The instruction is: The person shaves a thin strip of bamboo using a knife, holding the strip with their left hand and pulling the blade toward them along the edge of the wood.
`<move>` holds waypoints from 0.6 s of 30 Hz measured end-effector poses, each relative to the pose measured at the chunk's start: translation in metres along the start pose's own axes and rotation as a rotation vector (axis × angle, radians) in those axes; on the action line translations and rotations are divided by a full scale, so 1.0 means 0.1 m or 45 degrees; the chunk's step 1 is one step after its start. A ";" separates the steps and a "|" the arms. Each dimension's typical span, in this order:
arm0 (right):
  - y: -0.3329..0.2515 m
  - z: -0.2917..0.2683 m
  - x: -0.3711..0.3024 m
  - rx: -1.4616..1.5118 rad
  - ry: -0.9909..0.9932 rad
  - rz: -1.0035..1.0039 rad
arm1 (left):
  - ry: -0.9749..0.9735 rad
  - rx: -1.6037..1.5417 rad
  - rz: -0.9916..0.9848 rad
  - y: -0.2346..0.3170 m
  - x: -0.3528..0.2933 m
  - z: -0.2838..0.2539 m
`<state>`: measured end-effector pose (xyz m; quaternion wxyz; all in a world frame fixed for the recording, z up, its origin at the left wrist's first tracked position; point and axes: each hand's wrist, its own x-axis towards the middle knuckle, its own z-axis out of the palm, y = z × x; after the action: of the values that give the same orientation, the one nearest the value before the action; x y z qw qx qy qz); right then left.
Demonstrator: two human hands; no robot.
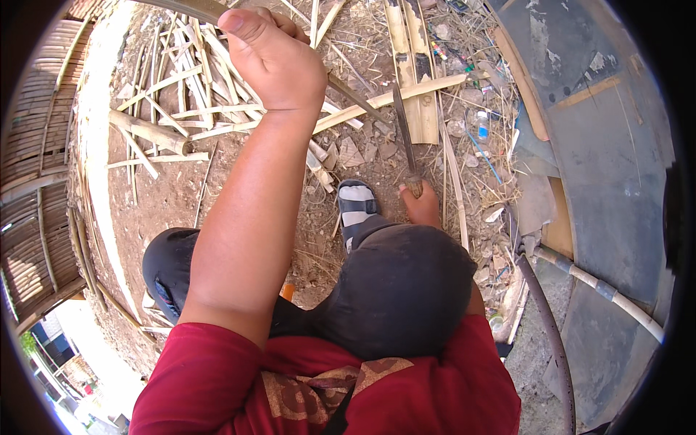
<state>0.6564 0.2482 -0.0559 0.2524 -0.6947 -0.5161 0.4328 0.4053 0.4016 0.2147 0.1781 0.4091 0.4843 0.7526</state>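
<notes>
Large dark panels (602,145) close off the right side; slatted bamboo wall (43,130) on the left. Between them, a heap of split bamboo (203,80) on bare earth, criss-crossed, likely to snag anything swung low on that side. Nearer the middle, two troughed bamboo lengths (415,94) lie with a pale slat (428,85) across them, hemming in the space ahead. Person squatting; right knee (399,286) sits between torso and right hand, so that arm reaches round its outer side. Long bamboo strip (192,7) in the upper part of the view, slanting from the top edge behind the left hand (275,61) and down to the right. Left hand closed on it, far-side fingers partly hidden. Strip looks light, stiff along its length, somewhat springy; probably dry rather than slippery, with edges that may splinter. Best hold, I judge: mid-length on the flat faces, clear of the lower end. Knife (403,134), long and dark-bladed, points away from the body beside that lower end; contact between them cannot be told. Right hand (423,205) wrapped round its handle (415,187). Knife should feel heavier and rigid, weight toward the blade; handle is the only safe hold. Sandalled foot (355,206) stands near that hand, worth minding. Smallest noted: blue-and-white bottle (483,125) in the litter to the right, out of the way.
</notes>
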 end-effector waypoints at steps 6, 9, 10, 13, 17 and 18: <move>0.03 0.16 -0.10 -0.029 0.168 -0.141 | 0.010 0.031 0.009 0.06 -0.04 0.00; 0.49 0.42 -0.04 -0.352 0.174 -0.121 | 0.017 0.059 0.057 0.04 -0.05 0.03; 0.59 0.46 -0.04 -0.456 0.162 -0.110 | 0.004 0.026 0.028 0.04 -0.05 0.03; 0.45 0.26 0.00 -0.165 -0.012 -0.095 | -0.012 -0.013 0.002 0.03 -0.07 -0.03; -0.05 -0.09 -0.04 0.615 -0.306 0.240 | -0.033 0.008 0.001 -0.02 0.00 -0.15; -0.17 -0.19 -0.07 0.823 -0.378 0.238 | -0.077 0.019 0.002 -0.02 0.00 -0.17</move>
<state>0.6631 0.2495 -0.0305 0.3405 -0.5528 -0.3179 0.6909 0.3917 0.3929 0.2094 0.1890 0.4334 0.4841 0.7363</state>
